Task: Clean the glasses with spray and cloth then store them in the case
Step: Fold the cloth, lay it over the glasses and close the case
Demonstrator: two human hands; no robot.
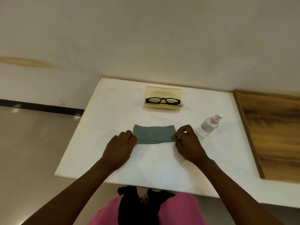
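A grey-green cloth [154, 134] lies flat and folded on the white table [178, 159]. My left hand [121, 147] pinches its near left corner and my right hand [186, 140] pinches its near right corner. Black-framed glasses [163, 101] rest in an open yellow translucent case [162, 92] at the far middle of the table, lid raised behind them. A small clear spray bottle [207, 126] with a pale pink nozzle stands just right of my right hand.
A wooden board [272, 135] borders the table on the right. The white wall rises right behind the case. The table's left edge drops to a grey floor [32, 143]. My pink and black clothing shows below the near edge.
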